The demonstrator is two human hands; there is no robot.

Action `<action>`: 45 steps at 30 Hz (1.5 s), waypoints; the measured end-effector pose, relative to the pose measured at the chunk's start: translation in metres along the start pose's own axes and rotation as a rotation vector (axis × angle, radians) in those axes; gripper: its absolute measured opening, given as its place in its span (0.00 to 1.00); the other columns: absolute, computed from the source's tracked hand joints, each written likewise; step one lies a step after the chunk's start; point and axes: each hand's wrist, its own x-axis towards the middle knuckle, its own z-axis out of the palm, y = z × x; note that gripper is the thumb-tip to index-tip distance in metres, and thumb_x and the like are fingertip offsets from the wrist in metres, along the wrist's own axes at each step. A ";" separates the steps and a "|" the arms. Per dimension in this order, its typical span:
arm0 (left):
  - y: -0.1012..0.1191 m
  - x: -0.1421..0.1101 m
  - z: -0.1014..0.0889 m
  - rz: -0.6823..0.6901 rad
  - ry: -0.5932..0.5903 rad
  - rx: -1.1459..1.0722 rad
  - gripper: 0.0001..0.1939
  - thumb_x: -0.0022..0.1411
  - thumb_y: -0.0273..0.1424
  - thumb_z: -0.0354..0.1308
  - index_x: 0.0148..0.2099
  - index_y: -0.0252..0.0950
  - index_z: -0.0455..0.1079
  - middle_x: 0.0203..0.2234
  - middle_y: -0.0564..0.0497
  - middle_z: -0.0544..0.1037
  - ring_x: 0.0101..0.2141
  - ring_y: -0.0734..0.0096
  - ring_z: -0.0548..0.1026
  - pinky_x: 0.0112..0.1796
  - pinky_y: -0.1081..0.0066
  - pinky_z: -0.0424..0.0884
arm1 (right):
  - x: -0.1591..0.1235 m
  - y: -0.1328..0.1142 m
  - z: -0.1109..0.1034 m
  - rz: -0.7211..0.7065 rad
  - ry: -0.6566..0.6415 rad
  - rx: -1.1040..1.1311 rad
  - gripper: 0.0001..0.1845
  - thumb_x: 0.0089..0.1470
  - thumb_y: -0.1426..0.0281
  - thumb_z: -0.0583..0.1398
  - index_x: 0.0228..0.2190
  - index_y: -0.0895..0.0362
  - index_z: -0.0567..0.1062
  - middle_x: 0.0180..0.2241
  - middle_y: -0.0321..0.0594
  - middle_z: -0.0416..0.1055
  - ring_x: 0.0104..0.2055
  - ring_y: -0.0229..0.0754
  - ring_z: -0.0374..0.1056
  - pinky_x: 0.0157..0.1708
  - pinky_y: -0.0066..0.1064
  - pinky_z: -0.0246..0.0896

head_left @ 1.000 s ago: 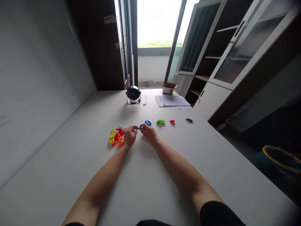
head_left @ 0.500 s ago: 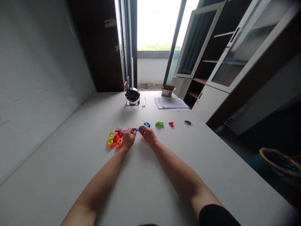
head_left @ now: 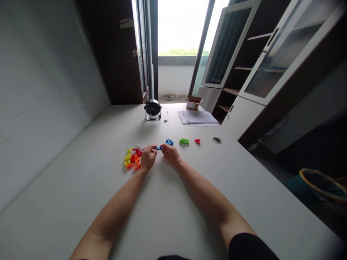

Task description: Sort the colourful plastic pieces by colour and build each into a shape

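A small blue plastic piece is pinched between my two hands, just above or on the white table. My left hand grips its left end, my right hand its right end. Beside my left hand lies a loose heap of yellow pieces, red pieces, orange pieces and clear pieces. Right behind my right hand sits a cluster of blue pieces. Farther right are a green cluster and a small red group. My fingers partly cover the held piece.
The white table carries a round black-and-silver device, a thin cord, paper sheets and an open cardboard box toward its far end. A round cable hole lies at right. A wall borders the left side.
Both hands keep their pinch on the blue piece, with only slight finger movement. The whole view shifts a little as my head moves; the piles stay put.
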 end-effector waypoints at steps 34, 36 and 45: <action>-0.029 0.077 0.044 -0.198 -0.236 -0.086 0.10 0.57 0.34 0.65 0.41 0.36 0.79 0.37 0.45 0.83 0.39 0.63 0.80 0.43 0.67 0.74 | -0.048 -0.048 -0.006 -0.183 -0.182 -0.285 0.06 0.62 0.71 0.58 0.40 0.54 0.74 0.44 0.43 0.72 0.49 0.45 0.65 0.51 0.35 0.61; -0.025 0.079 0.051 -0.177 -0.236 -0.059 0.09 0.57 0.34 0.66 0.40 0.37 0.79 0.37 0.46 0.83 0.38 0.63 0.79 0.44 0.67 0.73 | -0.048 -0.047 -0.005 -0.183 -0.168 -0.282 0.06 0.61 0.71 0.58 0.40 0.54 0.74 0.43 0.43 0.72 0.48 0.45 0.66 0.52 0.35 0.61; -0.015 0.087 0.073 -0.117 -0.195 0.087 0.12 0.59 0.35 0.64 0.44 0.37 0.79 0.38 0.44 0.82 0.37 0.65 0.78 0.43 0.68 0.72 | -0.048 -0.042 -0.001 -0.184 -0.156 -0.298 0.07 0.60 0.70 0.58 0.41 0.54 0.74 0.44 0.45 0.72 0.47 0.46 0.66 0.51 0.37 0.62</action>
